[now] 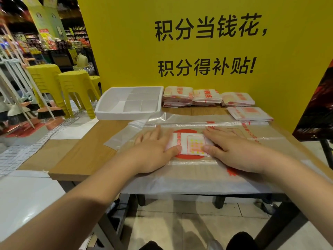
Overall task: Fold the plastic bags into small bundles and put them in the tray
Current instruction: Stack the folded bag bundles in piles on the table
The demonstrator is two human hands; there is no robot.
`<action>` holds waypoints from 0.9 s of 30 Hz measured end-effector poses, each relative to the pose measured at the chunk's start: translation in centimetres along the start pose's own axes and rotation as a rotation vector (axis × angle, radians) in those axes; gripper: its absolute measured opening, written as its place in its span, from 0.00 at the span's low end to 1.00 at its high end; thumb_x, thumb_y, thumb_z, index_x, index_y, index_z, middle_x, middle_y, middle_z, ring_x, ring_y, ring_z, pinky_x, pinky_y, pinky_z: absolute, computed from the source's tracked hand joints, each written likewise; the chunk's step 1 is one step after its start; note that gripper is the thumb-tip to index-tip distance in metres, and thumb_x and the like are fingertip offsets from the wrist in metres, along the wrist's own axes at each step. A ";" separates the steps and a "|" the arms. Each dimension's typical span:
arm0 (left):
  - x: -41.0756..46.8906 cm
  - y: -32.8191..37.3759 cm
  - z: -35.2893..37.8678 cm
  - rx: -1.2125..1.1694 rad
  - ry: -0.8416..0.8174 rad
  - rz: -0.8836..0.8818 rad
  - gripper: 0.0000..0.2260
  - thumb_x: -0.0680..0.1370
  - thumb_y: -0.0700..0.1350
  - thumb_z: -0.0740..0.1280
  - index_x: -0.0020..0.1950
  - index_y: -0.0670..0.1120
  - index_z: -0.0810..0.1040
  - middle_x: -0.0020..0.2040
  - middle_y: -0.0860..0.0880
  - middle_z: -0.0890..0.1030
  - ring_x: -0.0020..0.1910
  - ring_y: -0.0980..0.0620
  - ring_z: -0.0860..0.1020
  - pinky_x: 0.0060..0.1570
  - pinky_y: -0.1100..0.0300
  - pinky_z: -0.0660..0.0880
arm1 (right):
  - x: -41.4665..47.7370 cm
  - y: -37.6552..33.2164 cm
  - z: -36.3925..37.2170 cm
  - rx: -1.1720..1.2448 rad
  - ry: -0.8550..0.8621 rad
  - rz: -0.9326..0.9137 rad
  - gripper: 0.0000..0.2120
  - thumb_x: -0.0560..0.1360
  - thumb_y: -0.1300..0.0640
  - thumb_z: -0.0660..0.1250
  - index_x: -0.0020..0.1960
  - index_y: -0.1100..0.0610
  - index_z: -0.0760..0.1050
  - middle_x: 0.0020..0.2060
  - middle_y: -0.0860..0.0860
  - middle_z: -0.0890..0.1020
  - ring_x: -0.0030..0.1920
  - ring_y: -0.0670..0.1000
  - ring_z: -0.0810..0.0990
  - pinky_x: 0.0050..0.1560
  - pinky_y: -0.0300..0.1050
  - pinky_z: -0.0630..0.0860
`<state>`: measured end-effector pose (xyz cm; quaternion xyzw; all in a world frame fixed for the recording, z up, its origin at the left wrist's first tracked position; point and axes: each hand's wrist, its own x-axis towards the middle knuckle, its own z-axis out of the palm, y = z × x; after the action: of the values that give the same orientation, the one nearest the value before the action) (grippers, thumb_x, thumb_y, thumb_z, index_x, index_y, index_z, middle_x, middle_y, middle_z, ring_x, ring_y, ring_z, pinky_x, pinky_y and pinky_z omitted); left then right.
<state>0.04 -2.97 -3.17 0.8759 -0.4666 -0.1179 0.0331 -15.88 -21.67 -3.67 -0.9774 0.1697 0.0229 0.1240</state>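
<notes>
A small folded bag bundle [189, 144], white with red and yellow print, lies on flat clear plastic bags [189, 177] spread over the wooden table [84, 156]. My left hand [153, 150] presses flat on the bundle's left edge, fingers straight. Lying flat on the bundle's right edge is my right hand [232, 150], its thumb on the front corner. The white divided tray [108, 110] stands at the table's far left with nothing visible in its compartments.
Several stacks of folded bags [177, 96] line the yellow wall behind the table, one more stack [249, 113] at the right. Yellow stools [75, 87] and brooms stand to the left. A dark sign [317, 109] leans at the right edge.
</notes>
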 end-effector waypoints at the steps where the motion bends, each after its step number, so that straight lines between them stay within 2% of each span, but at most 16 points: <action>1: -0.1 -0.1 0.0 -0.042 0.059 -0.030 0.34 0.80 0.67 0.52 0.82 0.57 0.43 0.82 0.49 0.47 0.80 0.47 0.46 0.76 0.47 0.47 | -0.2 -0.1 -0.1 0.035 0.050 0.001 0.31 0.81 0.35 0.52 0.80 0.43 0.52 0.79 0.42 0.57 0.78 0.47 0.55 0.78 0.50 0.55; 3: 0.1 0.1 -0.2 -0.100 0.177 -0.032 0.35 0.78 0.67 0.60 0.81 0.56 0.53 0.79 0.49 0.59 0.78 0.45 0.55 0.75 0.46 0.55 | -0.2 -0.3 -0.2 0.096 0.134 -0.012 0.30 0.79 0.36 0.59 0.78 0.44 0.59 0.76 0.43 0.66 0.73 0.48 0.65 0.73 0.48 0.64; 6: 0.8 0.5 -0.7 -0.256 0.251 -0.006 0.32 0.75 0.59 0.70 0.77 0.57 0.63 0.69 0.51 0.72 0.70 0.48 0.67 0.71 0.46 0.66 | 0.4 -0.3 -0.4 0.173 0.200 -0.026 0.30 0.76 0.39 0.67 0.75 0.43 0.64 0.72 0.43 0.70 0.68 0.46 0.70 0.67 0.44 0.69; 8: 1.2 0.9 -1.0 -0.471 0.228 -0.019 0.32 0.75 0.50 0.74 0.76 0.55 0.64 0.62 0.52 0.76 0.59 0.53 0.77 0.59 0.54 0.77 | 0.7 -0.2 -0.4 0.246 0.226 -0.017 0.31 0.74 0.42 0.71 0.74 0.42 0.64 0.71 0.43 0.69 0.65 0.45 0.72 0.62 0.41 0.68; 9: 1.4 1.0 -1.1 -0.556 0.219 -0.026 0.31 0.76 0.46 0.74 0.75 0.55 0.64 0.57 0.55 0.77 0.53 0.57 0.78 0.51 0.61 0.79 | 0.8 -0.1 -0.4 0.276 0.239 -0.011 0.32 0.74 0.43 0.73 0.74 0.41 0.64 0.70 0.43 0.69 0.63 0.45 0.72 0.59 0.40 0.69; 11: 2.0 1.3 -1.3 -0.675 0.248 -0.037 0.29 0.77 0.43 0.73 0.74 0.54 0.65 0.52 0.58 0.75 0.47 0.59 0.79 0.39 0.67 0.78 | 1.1 0.0 -0.3 0.336 0.279 -0.002 0.35 0.72 0.46 0.75 0.74 0.40 0.64 0.68 0.44 0.70 0.59 0.45 0.74 0.55 0.39 0.70; 14: 2.9 1.5 -1.6 -0.941 0.306 -0.067 0.26 0.77 0.39 0.71 0.72 0.53 0.68 0.51 0.56 0.77 0.45 0.54 0.81 0.33 0.63 0.77 | 1.6 0.2 -0.1 0.425 0.399 0.016 0.36 0.70 0.50 0.78 0.73 0.41 0.66 0.68 0.45 0.71 0.60 0.46 0.76 0.59 0.44 0.75; 17: 3.7 2.3 -2.2 -1.106 0.228 -0.038 0.26 0.76 0.38 0.73 0.71 0.52 0.69 0.50 0.50 0.83 0.42 0.52 0.85 0.36 0.60 0.80 | 1.9 0.7 -0.7 0.578 0.502 0.038 0.35 0.69 0.53 0.79 0.71 0.42 0.68 0.63 0.43 0.76 0.57 0.44 0.80 0.60 0.49 0.79; 19: 4.5 3.4 -2.7 -1.190 0.189 -0.002 0.25 0.76 0.37 0.73 0.70 0.50 0.70 0.51 0.47 0.85 0.45 0.49 0.86 0.45 0.52 0.83 | 1.9 1.8 -1.4 0.733 0.548 0.081 0.31 0.70 0.55 0.79 0.68 0.43 0.70 0.57 0.40 0.80 0.52 0.42 0.83 0.54 0.45 0.82; 21: 5.9 5.0 -3.2 -1.300 0.165 0.032 0.23 0.76 0.36 0.72 0.68 0.49 0.72 0.51 0.45 0.86 0.47 0.46 0.86 0.50 0.47 0.83 | 1.9 3.3 -2.3 0.894 0.567 0.141 0.25 0.72 0.54 0.77 0.65 0.46 0.73 0.53 0.43 0.83 0.47 0.41 0.84 0.45 0.40 0.82; 22: 6.7 6.1 -3.5 -1.351 0.153 0.048 0.22 0.76 0.35 0.72 0.67 0.48 0.72 0.51 0.44 0.86 0.47 0.46 0.86 0.49 0.48 0.83 | 1.9 4.2 -2.8 0.976 0.557 0.184 0.23 0.73 0.54 0.76 0.65 0.49 0.73 0.53 0.46 0.84 0.45 0.43 0.85 0.41 0.39 0.82; 24: 8.9 8.3 -3.9 -1.405 0.151 0.060 0.21 0.76 0.34 0.72 0.66 0.47 0.73 0.51 0.43 0.86 0.45 0.48 0.86 0.39 0.56 0.84 | 2.4 6.7 -3.7 1.045 0.555 0.273 0.24 0.74 0.54 0.76 0.67 0.53 0.72 0.52 0.50 0.84 0.41 0.45 0.86 0.36 0.39 0.81; 25: 10.3 9.4 -3.9 -1.402 0.164 0.048 0.22 0.75 0.35 0.74 0.66 0.47 0.73 0.52 0.43 0.85 0.43 0.49 0.86 0.35 0.60 0.82 | 2.7 8.1 -4.2 1.036 0.573 0.310 0.27 0.73 0.53 0.77 0.69 0.54 0.71 0.53 0.51 0.83 0.41 0.47 0.86 0.38 0.42 0.82; 27: 13.1 11.6 -3.5 -1.323 0.193 0.013 0.24 0.73 0.40 0.77 0.66 0.47 0.72 0.53 0.43 0.84 0.39 0.52 0.83 0.33 0.62 0.79 | 3.5 11.1 -5.2 0.945 0.625 0.401 0.37 0.69 0.48 0.80 0.73 0.53 0.68 0.57 0.51 0.80 0.50 0.53 0.85 0.51 0.52 0.82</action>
<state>-1.43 -20.50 -0.14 0.6747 -0.2962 -0.3003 0.6056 -16.32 -34.21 -1.52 -0.7256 0.3711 -0.3207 0.4826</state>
